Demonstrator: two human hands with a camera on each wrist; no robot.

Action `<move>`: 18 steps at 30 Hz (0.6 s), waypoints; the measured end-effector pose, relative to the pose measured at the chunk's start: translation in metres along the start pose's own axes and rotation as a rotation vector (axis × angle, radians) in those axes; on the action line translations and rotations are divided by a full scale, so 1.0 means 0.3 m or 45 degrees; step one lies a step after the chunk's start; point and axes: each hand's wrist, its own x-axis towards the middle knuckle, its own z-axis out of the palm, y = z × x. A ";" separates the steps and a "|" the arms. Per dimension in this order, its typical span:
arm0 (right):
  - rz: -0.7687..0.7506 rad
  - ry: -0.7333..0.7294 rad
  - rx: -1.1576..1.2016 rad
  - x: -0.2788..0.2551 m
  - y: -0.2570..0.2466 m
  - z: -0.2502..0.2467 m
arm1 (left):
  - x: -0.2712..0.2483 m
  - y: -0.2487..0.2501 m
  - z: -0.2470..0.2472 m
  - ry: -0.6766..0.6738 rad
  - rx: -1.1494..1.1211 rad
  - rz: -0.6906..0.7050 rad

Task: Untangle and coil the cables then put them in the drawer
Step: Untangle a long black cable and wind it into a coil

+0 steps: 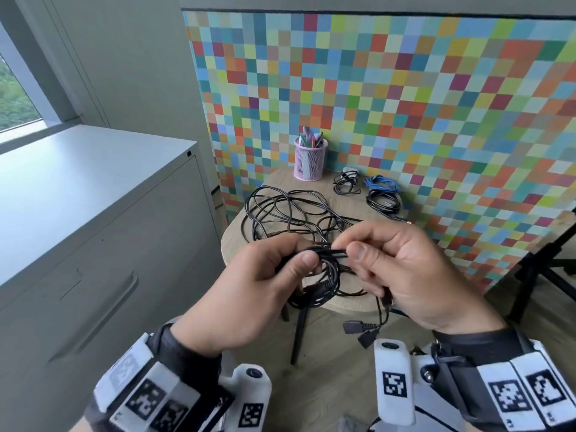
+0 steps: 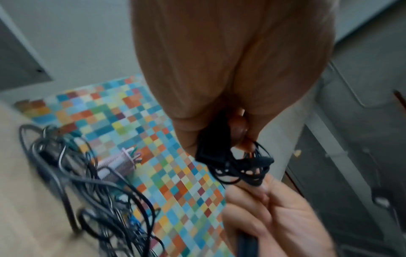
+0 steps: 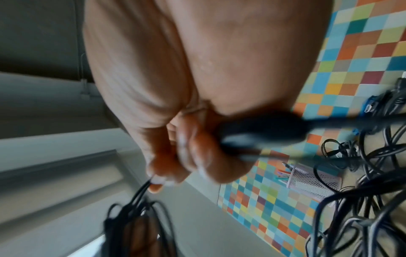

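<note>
While left hand grips black coil hanging downward, right hand pinches its horizontal strands.

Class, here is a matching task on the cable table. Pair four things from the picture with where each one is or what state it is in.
Things
1. pen cup
2. blue cable
3. loose black cables
4. black coil

Places or states
A. spread in a tangle over the table top
B. held between the left hand and the right hand
C. coiled near the table's far right edge
D. standing upright at the back of the table, by the chequered board

Pairs: 1-D, 2-C, 3-A, 4-B
</note>
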 end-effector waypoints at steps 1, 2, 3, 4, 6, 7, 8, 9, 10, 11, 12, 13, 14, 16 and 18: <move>-0.039 0.033 0.018 0.004 -0.003 -0.007 | 0.000 -0.003 0.005 0.006 -0.155 -0.045; -0.078 0.066 0.040 0.009 0.000 -0.011 | 0.002 -0.005 0.010 0.020 -0.298 -0.071; -0.105 0.113 0.072 0.017 0.010 -0.009 | 0.008 -0.001 0.017 0.035 -0.416 -0.077; -0.120 0.163 0.108 0.025 0.024 0.000 | 0.013 0.005 0.025 0.054 -0.500 -0.068; -0.129 0.278 0.166 0.043 0.065 0.042 | 0.028 0.016 0.039 0.104 -0.604 -0.030; -0.122 0.317 0.206 0.049 0.086 0.069 | 0.036 0.019 0.043 0.134 -0.641 -0.016; -0.108 0.338 0.266 0.054 0.102 0.098 | 0.043 0.016 0.044 0.166 -0.667 -0.007; -0.090 0.343 0.335 0.056 0.111 0.124 | 0.048 0.013 0.046 0.193 -0.675 0.000; -0.071 0.339 0.384 0.058 0.113 0.146 | 0.051 0.012 0.046 0.214 -0.663 0.003; -0.048 0.335 0.407 0.058 0.114 0.161 | 0.052 0.012 0.048 0.232 -0.648 0.004; -0.025 0.334 0.419 0.058 0.112 0.171 | 0.051 0.013 0.051 0.253 -0.642 0.004; -0.008 0.333 0.438 0.057 0.106 0.178 | 0.050 0.014 0.055 0.275 -0.650 0.008; 0.010 0.328 0.468 0.056 0.096 0.184 | 0.048 0.013 0.058 0.295 -0.641 0.015; 0.026 0.286 0.494 0.056 0.084 0.187 | 0.047 0.007 0.063 0.328 -0.534 0.021; 0.021 0.250 0.445 0.057 0.076 0.180 | 0.047 -0.001 0.063 0.331 -0.409 0.017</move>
